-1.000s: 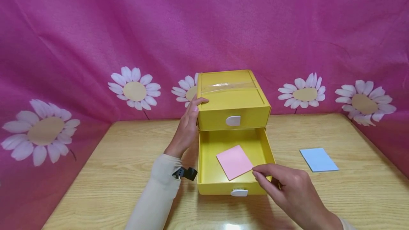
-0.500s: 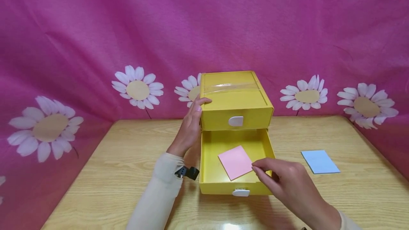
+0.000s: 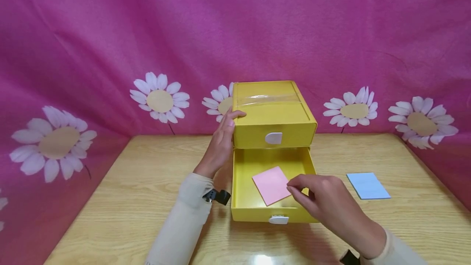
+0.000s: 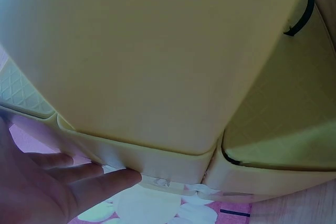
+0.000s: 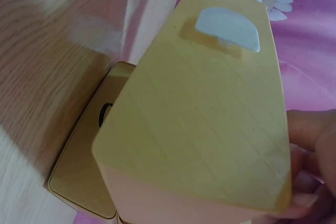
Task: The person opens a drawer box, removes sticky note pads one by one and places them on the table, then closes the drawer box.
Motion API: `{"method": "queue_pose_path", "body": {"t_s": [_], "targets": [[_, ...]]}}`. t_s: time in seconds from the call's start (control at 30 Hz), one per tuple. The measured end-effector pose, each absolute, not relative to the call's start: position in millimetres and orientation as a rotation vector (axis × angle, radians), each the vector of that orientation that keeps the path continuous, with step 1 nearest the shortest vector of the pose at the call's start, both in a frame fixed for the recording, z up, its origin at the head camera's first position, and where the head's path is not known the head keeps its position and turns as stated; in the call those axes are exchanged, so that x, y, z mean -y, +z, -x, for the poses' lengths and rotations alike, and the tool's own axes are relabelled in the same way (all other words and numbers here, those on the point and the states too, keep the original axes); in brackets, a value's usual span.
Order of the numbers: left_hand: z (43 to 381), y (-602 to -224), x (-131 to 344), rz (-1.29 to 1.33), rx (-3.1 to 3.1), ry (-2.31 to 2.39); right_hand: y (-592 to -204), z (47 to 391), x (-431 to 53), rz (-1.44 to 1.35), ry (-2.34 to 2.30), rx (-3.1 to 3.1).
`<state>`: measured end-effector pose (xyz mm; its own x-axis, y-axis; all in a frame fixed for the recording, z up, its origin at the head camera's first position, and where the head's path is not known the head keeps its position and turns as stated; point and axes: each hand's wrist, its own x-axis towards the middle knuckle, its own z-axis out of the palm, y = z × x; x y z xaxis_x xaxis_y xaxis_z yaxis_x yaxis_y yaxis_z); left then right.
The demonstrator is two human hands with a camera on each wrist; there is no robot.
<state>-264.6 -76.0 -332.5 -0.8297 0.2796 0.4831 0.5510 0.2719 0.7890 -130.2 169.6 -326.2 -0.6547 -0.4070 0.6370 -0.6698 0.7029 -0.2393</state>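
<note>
Our left hand (image 3: 217,146), fingers extended, lies against the yellow plastic two-drawer box (image 3: 272,115), seemingly steadying it | our right hand (image 3: 329,199) narrows at the flat pink square pad (image 3: 270,185) inside the box's open lower drawer (image 3: 250,215); we cannot tell whether it pinches

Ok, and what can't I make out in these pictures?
Head view: inside the upper drawer, because it is shut.
Head view: part of the lower drawer, behind the right hand.
Head view: whatever the pink pad covers.
Right wrist view: the rest of that hand, cut off by the edge.
</note>
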Motion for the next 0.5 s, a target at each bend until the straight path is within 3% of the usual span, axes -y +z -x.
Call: {"method": "queue_pose_path", "body": {"t_s": [0.5], "targets": [[263,-331,76,0.776,2.295,-1.572,-317,143,-156,-0.79,0.506,2.753]]}}
